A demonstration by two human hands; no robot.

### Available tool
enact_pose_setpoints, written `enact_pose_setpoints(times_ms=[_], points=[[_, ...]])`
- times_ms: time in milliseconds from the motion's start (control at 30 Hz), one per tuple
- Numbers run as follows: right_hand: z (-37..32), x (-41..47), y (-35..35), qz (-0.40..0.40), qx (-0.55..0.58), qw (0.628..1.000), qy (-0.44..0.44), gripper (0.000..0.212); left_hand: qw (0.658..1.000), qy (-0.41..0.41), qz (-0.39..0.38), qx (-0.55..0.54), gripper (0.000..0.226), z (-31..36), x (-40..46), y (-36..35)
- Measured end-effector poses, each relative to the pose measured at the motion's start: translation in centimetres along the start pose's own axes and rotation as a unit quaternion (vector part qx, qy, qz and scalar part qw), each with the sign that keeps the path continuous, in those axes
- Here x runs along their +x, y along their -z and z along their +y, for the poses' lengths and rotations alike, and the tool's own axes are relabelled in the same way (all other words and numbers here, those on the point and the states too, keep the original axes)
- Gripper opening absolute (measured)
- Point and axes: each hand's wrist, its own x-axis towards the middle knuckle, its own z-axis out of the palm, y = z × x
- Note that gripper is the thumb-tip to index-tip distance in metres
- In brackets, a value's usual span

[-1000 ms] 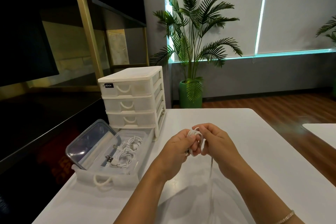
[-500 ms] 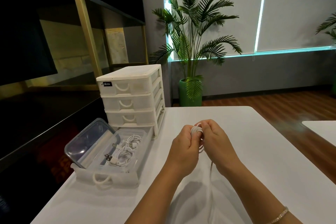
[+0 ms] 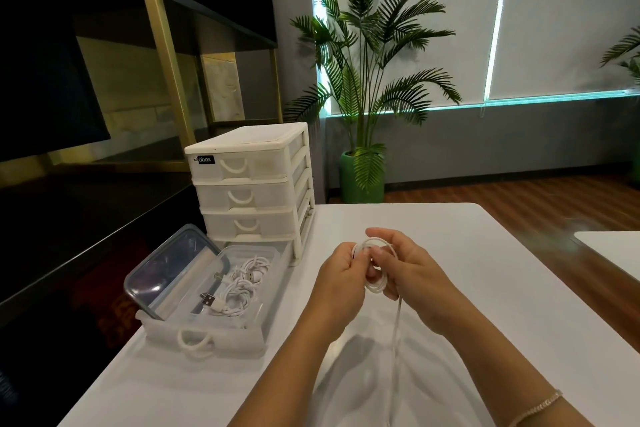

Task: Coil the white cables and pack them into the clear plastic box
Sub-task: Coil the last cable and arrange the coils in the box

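White tabletop (image 3: 485, 288) carries a clear plastic box (image 3: 221, 329), its lid off, with coiled cables (image 3: 239, 288) already inside. Both hands are together above the tabletop: the left hand (image 3: 341, 279) pinches the white cable coil (image 3: 375, 263) while the right hand (image 3: 408, 270) wraps it. Keeping the loops even and feeding the hanging tail (image 3: 396, 333) in smoothly should give a tidy coil.

We read one label only: a small black sticker (image 3: 204, 160) left of centre in the frame, on the top drawer of the white plastic drawer tower (image 3: 250, 184), ending in "abox"; its first letters blur.
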Motion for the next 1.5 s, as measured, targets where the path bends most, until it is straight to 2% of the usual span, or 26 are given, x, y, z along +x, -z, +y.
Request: enact_pose_setpoints(times_ms=[67,200,333,567,633,767,967,1267,1433,1500], points=[[0.1,0.1,-0.2,0.020,-0.017,1.000,0.007,0.023,0.999,-0.004,0.012,0.031,0.023,0.0,0.0,-0.1],[0.3,0.2,-0.5,0.042,-0.063,0.997,0.014,0.033,0.980,-0.054,0.065,0.183,0.026,0.0,-0.1,-0.5],[0.1,0.2,-0.5,0.033,-0.050,0.998,0.004,0.034,0.968,-0.076,0.073,0.228,0.027,-0.1,0.0,-0.4],[-0.3,0.0,-0.4,0.036,0.013,0.999,-0.023,0.032,0.961,-0.108,0.073,0.243,0.025,-0.1,-0.1,-0.7],[-0.4,0.0,-0.5,0.048,0.038,0.998,-0.029,0.030,0.961,-0.110,0.074,0.241,0.026,0.1,-0.1,-0.8],[-0.5,0.1,-0.9,0.090,0.048,0.994,-0.048,0.029,0.960,-0.125,0.070,0.242,0.014,0.2,-0.2,-0.7],[-0.8,0.4,-0.7,0.135,0.039,0.986,-0.094,0.032,0.945,-0.171,0.081,0.268,0.025,-0.1,-0.3,-1.2],[-1.7,0.0,0.0,0.099,0.085,0.982,-0.135,0.033,0.922,-0.249,0.098,0.279,0.033,-0.6,-0.6,-1.5],[-2.1,-0.3,0.2,0.084,0.090,0.983,-0.135,0.035,0.936,-0.232,0.103,0.244,0.027,-0.5,-0.7,-1.4],[-2.1,-0.4,0.2,0.076,0.089,0.983,-0.139,0.034,0.936,-0.232,0.106,0.241,0.034,-0.4,-0.8,-1.4]])
